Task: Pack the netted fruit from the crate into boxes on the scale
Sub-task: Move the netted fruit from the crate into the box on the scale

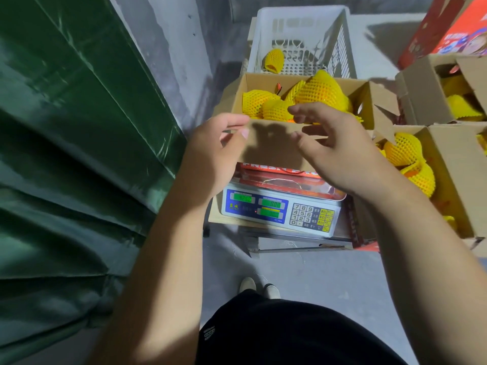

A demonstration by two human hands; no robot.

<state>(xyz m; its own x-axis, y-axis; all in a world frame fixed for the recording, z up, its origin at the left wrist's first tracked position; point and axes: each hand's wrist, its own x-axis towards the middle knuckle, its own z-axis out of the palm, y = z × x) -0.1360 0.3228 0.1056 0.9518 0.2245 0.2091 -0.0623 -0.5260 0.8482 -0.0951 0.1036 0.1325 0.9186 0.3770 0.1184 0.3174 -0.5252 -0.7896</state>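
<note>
Both hands, left hand [213, 151] and right hand [340, 151], loosely spread, seemingly touching box [274, 146]; long axis left-right.

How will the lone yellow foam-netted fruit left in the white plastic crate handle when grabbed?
The yellow foam-netted fruit probably grips easily: the mesh sleeve looks soft and textured, not slippery. The net flares loose at one end, so pinching there may lift only the sleeve. Lying on its side on the white plastic crate floor, it might roll if nudged.
</note>
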